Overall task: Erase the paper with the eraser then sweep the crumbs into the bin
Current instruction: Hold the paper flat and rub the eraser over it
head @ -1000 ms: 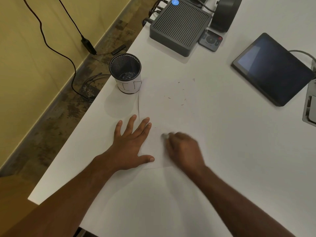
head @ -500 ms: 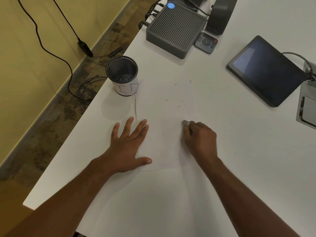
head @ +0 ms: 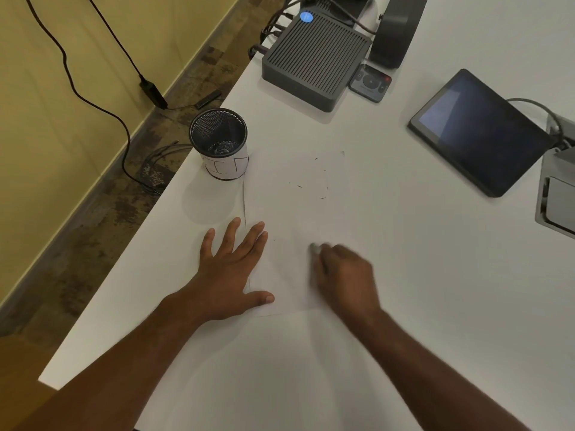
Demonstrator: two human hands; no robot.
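Note:
A white sheet of paper (head: 298, 213) lies flat on the white table (head: 404, 275), with a few faint dark marks near its far half. My left hand (head: 230, 269) presses flat with fingers spread on the paper's left edge. My right hand (head: 345, 275), blurred by motion, is closed around a small grey-white eraser (head: 315, 248) whose tip touches the paper's near half. A black mesh bin (head: 219, 143) with a white paper wrap stands upright just off the paper's far left corner, near the table's left edge.
A dark ribbed box (head: 314, 60) with cables, a small remote (head: 370, 82) and a dark curved stand (head: 395, 29) sit at the back. A black tablet (head: 479, 132) lies at right, with a grey device (head: 560, 194) beyond. The floor with cables drops off at left.
My right hand with the eraser rubbed from the near middle of the paper out to the right and far side, then came back toward the near middle. My left hand stayed put.

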